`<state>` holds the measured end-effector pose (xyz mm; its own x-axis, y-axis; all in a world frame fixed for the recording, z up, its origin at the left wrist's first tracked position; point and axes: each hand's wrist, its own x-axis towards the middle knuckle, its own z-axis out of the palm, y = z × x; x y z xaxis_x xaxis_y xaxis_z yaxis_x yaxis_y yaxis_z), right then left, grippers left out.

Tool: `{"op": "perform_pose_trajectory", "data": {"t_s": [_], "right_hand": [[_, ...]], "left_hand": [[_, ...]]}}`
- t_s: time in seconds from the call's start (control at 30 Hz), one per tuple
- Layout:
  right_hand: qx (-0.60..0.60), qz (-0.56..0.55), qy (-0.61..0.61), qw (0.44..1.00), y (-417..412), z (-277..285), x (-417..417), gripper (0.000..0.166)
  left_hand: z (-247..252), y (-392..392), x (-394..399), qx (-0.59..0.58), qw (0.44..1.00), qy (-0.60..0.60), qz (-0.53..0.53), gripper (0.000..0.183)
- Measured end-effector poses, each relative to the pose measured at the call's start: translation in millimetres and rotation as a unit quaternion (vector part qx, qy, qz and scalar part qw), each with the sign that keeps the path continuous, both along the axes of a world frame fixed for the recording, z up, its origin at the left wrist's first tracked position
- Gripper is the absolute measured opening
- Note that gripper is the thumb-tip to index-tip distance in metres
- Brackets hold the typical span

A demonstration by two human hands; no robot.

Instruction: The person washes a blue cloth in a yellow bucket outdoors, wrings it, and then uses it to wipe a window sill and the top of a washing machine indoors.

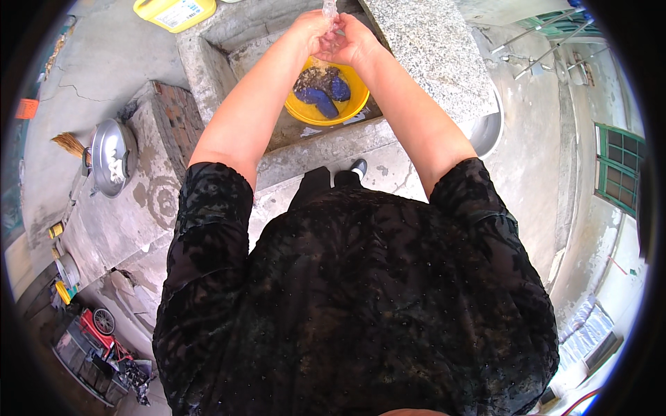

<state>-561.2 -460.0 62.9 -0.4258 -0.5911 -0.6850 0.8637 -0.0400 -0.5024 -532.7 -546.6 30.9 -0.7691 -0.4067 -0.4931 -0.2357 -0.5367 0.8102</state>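
My left hand [311, 30] and my right hand [355, 40] meet under a stream of clear water [330, 8] at the top of the view. Both are cupped with palms turned inward, and neither holds an object. Some fingers are hidden behind the water and each other. Below them a round yellow plastic basin [359, 101] rests inside a rough concrete sink [208, 73]. Water falls into it, splashing and foaming. Dark blue pieces [315, 98], wet and rounded, lie in the basin; their exact kind cannot be made out.
A speckled stone slab [432, 47] adjoins the sink on the right, above a metal basin [491, 127]. A yellow jug [177, 11] stands at the sink's far left corner. On the left ledge sit a two-handled metal pan [112, 156] and a straw broom [68, 144].
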Motion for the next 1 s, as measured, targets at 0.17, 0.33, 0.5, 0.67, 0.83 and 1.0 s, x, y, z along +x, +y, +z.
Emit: {"op": "perform_pose_trajectory", "data": {"t_s": [0.17,0.33,0.5,0.67,0.83,1.0], "right_hand": [[-0.005,-0.004,-0.018,1.0,5.5,2.4,-5.4,0.026],[0.0,-0.008,-0.03,1.0,4.4,10.9,-0.7,0.026],[-0.031,0.004,-0.033,0.999,0.0,4.3,-7.5,0.027],[-0.008,0.025,0.011,1.0,-4.3,16.5,-2.4,0.031],[-0.06,0.038,-0.002,0.997,-9.2,5.0,0.3,0.042],[-0.103,0.048,-0.051,0.992,-12.4,-25.6,-1.9,0.045]], "left_hand": [[37.0,8.0,9.9,-0.022,0.997,-0.058,-0.044,0.018],[29.5,4.8,9.2,-0.009,0.999,-0.046,-0.02,0.02],[40.6,0.9,11.4,0.02,0.999,-0.021,-0.023,0.02],[53.2,4.0,12.5,0.005,1.0,-0.002,0.006,0.017],[56.1,10.0,18.3,-0.074,0.997,0.006,0.003,0.017],[48.4,8.9,30.0,-0.266,0.964,-0.005,0.019,0.023]]}}
